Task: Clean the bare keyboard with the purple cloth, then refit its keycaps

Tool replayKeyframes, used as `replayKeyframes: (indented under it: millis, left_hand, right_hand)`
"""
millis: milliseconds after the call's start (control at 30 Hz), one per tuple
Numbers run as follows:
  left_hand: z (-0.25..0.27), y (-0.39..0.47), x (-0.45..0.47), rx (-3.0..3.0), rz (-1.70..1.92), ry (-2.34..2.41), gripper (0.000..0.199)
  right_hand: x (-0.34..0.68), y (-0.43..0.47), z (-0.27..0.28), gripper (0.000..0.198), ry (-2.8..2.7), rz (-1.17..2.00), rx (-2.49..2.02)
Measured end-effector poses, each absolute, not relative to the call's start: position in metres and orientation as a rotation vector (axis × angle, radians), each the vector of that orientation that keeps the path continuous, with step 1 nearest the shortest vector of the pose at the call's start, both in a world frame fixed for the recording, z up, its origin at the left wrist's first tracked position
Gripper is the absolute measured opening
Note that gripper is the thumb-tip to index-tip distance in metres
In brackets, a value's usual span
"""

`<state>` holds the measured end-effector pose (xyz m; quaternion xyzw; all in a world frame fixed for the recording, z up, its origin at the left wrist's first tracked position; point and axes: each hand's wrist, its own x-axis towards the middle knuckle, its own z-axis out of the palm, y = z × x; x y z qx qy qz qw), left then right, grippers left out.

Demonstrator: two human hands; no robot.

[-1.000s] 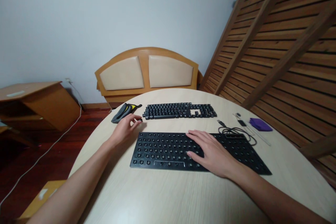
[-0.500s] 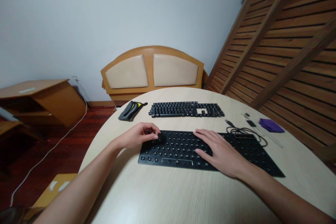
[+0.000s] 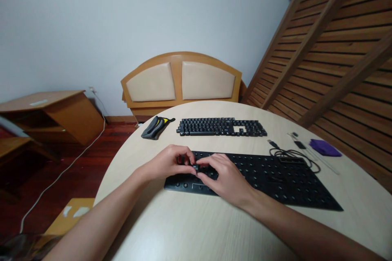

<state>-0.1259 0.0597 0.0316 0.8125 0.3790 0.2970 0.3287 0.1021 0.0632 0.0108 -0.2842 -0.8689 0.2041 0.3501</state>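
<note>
A black keyboard base without keycaps lies across the table in front of me, bare key posts showing in rows. Over its left part, my left hand pinches a small black keycap between thumb and fingers. From the other side, my right hand meets it, thumb and forefinger closed on the same keycap. Farther back, loose black keycaps are laid out in keyboard order, with a gap toward the right of the layout. My hands hide part of the base's left half.
On the round table a grey and yellow pouch lies at back left. A coiled USB cable, a purple cloth and a thin white stick lie at right. A cardboard box stands below at left.
My right hand has moved left from the middle of the base to the keycap at my left hand. The left hand has shifted slightly right. The view has turned a little.
</note>
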Motion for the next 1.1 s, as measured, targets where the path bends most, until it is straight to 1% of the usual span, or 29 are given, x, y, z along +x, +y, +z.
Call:
replayKeyframes:
  millis: [167,433,500,667,867,1100]
  left_hand:
    - [0.034,0.055,-0.12,2.316,0.728,0.949,0.027]
    - [0.038,0.054,-0.123,2.444,0.664,0.973,0.027]
    - [0.038,0.054,-0.124,2.466,0.652,0.953,0.024]
    - [0.037,0.055,-0.124,2.467,0.628,0.945,0.021]
    - [0.038,0.054,-0.123,2.474,0.628,0.945,0.026]
    - [0.035,0.057,-0.125,2.511,0.626,0.933,0.025]
  right_hand:
    - [0.109,0.06,-0.002,0.016,-2.18,0.569,-0.721]
    - [0.109,0.061,-0.002,0.015,-2.142,0.634,-0.782]
    - [0.109,0.062,-0.003,0.015,-2.138,0.642,-0.795]
    - [0.11,0.06,-0.004,0.018,-2.168,0.587,-0.745]
    - [0.11,0.059,-0.004,0.01,-2.193,0.523,-0.707]
    - [0.109,0.06,-0.006,0.009,-2.194,0.527,-0.709]
